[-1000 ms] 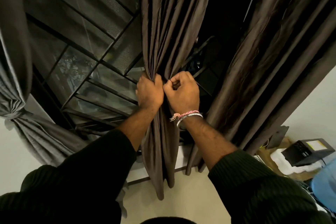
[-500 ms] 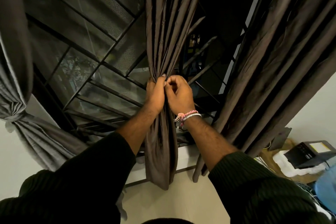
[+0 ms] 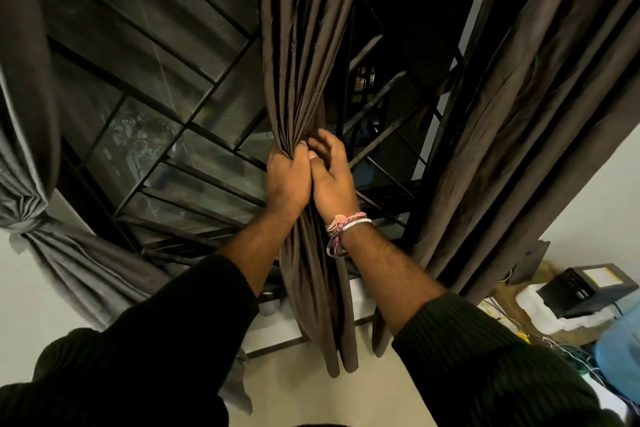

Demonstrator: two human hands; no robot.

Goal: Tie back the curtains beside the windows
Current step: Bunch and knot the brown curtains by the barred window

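The left hand (image 3: 288,180) is wrapped tight around the bunched-up brown curtain (image 3: 304,55), which hangs down in front of the window (image 3: 166,135). The right hand (image 3: 333,177) is touching the left hand, with its fingers loose and a bit spread, resting by the curtain folds and not gripping them. Far to the left of the hands, a grey curtain (image 3: 31,198) is tied back. To the right of the hands hangs another brown curtain (image 3: 519,121).

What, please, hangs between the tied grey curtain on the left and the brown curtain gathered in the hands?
In the head view, only the barred window lies between the grey curtain and the gathered brown curtain.
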